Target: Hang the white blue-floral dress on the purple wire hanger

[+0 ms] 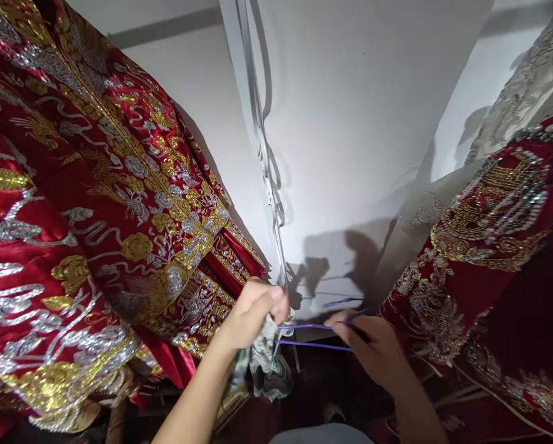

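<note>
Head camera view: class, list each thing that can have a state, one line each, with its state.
Left hand: closed on patterned cloth.
Right hand: pinching purple cord.
Purple cord: stretched taut between the hands.
Red embroidered garment: hanging, at left.
Second red garment: hanging, at right.

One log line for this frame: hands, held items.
left hand: grips patterned cloth | right hand: pinches purple cord | cord taut between hands | flanks: red embroidered garments

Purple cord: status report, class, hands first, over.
Left hand gripping patterned cloth. Right hand pinching purple cord, strands stretched between both hands. Red embroidered robes hanging close on both sides; white wall behind.
</note>
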